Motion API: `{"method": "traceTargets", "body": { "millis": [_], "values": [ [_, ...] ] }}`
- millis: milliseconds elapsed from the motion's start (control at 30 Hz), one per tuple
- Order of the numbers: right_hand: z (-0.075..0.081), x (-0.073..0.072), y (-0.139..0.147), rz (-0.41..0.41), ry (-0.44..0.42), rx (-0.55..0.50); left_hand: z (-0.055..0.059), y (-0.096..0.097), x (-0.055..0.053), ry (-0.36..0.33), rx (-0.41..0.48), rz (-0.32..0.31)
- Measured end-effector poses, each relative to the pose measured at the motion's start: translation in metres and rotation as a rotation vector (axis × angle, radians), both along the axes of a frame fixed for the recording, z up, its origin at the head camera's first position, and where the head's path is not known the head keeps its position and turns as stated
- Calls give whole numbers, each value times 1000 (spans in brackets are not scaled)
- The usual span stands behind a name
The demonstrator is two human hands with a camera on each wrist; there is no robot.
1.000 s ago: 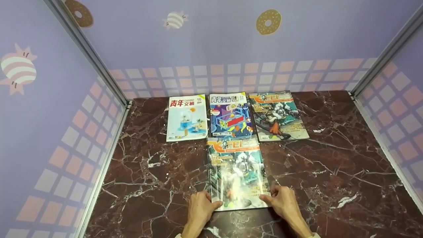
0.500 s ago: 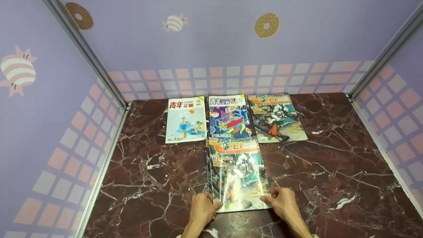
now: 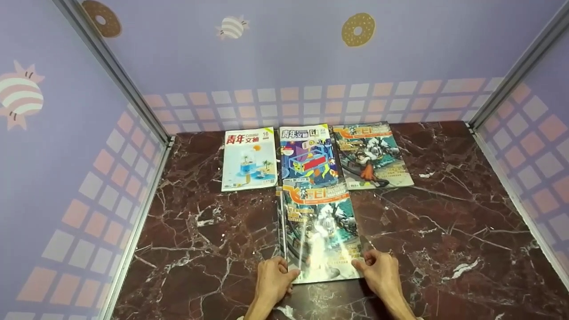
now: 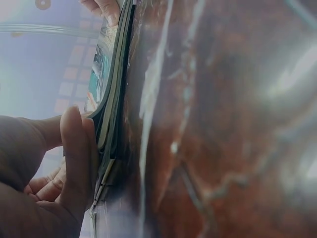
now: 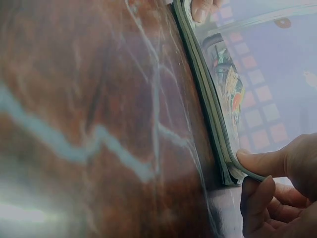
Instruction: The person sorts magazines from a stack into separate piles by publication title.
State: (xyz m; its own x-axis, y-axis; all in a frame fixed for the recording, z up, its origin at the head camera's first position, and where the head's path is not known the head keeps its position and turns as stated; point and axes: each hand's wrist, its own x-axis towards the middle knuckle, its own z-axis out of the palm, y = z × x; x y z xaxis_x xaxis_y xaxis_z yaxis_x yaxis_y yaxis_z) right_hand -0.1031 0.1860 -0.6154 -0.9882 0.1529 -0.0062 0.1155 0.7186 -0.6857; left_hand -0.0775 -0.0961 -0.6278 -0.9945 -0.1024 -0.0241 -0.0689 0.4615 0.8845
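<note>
Left hand (image 3: 274, 281) and right hand (image 3: 382, 273) narrowly pinch the near magazine (image 3: 322, 229) from either side, probably to steady it evenly.

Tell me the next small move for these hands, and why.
Perhaps ease the top FEI magazine slightly left to square the near stack: the left hand and right hand pinch its near corners, and an edge of a magazine beneath shows past its left side.
</note>
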Motion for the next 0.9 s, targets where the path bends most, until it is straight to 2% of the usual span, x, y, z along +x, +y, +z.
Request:
{"method": "traceTargets", "body": {
  "millis": [133,200,233,267,400,433,467,500,633,733,833,900],
  "values": [
    [2,1,0,-24,29,-16,10,4,-1,-26,8,-10],
    [2,2,1,-33,38,-22,11,6,-1,-5,10,-19],
    [3,3,1,-37,38,-25,10,6,-1,7,14,-19],
    [3,4,2,-42,38,-29,5,6,-2,52,15,-29],
    [4,4,3,-55,49,-48,0,6,-6,163,7,-67],
    [5,3,4,-57,57,-52,-6,6,-9,196,-5,-77],
    [5,3,5,-59,67,-57,-7,6,-11,217,-9,-89],
    [6,2,5,-62,76,-60,-5,6,-12,211,-11,-93],
    [9,0,9,-79,105,-76,-12,9,-20,203,-17,-86],
    [12,-4,12,-92,128,-85,2,15,-23,149,12,-76],
    [15,-9,15,-98,167,-83,22,21,-26,96,45,-80],
    [18,-12,18,-100,192,-76,30,24,-30,49,61,-72]
  ]
}}
